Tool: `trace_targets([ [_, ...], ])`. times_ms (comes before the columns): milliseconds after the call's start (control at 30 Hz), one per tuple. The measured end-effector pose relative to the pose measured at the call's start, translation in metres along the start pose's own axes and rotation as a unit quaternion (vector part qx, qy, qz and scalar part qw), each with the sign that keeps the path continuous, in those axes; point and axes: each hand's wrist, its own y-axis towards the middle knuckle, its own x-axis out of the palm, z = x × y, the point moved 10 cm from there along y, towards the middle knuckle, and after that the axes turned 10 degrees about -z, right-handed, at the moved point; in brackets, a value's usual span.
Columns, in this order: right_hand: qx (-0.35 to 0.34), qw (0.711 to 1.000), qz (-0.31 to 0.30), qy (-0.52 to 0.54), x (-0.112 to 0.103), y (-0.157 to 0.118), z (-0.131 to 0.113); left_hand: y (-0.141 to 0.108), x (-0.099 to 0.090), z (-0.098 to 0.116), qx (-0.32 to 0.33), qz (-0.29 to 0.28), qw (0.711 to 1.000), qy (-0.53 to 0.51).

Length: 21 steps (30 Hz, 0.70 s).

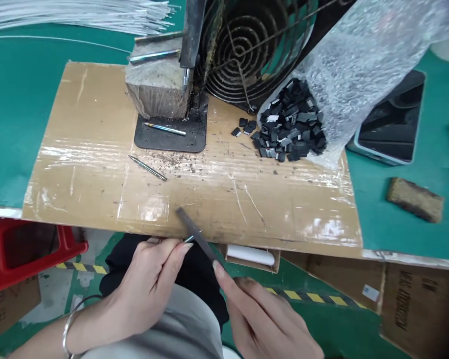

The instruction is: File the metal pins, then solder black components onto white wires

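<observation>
Green worktop [18, 119] with a cardboard sheet [209, 194] on it. Right by the sheet's near edge, the person's right hand [262, 319] and left hand [149, 281] both have fingers closed, one gripping a flat metal file [205, 247], the other pinching a slim metal rod [189, 239] (tiny thing, honestly) crosswise under the file.
</observation>
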Motion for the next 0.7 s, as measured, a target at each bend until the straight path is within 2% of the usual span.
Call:
trace_targets([
  [167,-0.015,1.000,0.009,0.000,-0.001,-0.003,-0.003,0.000,0.000,-0.002,-0.006,0.002,1.000,-0.012],
  [300,0.008,1.000,-0.017,-0.006,0.004,-0.007,0.003,0.000,0.000,0.000,0.003,0.001,1.000,-0.013],
  [500,-0.016,1.000,-0.005,0.005,-0.001,-0.009,0.000,0.000,0.000,-0.003,-0.010,0.002,0.999,-0.038],
  [600,-0.007,1.000,-0.016,0.007,0.002,-0.005,0.001,0.000,0.001,-0.005,-0.018,-0.003,0.998,-0.052],
  [700,-0.027,1.000,0.000,-0.003,0.004,0.005,0.000,0.000,0.001,-0.005,-0.023,-0.003,0.998,-0.066],
])
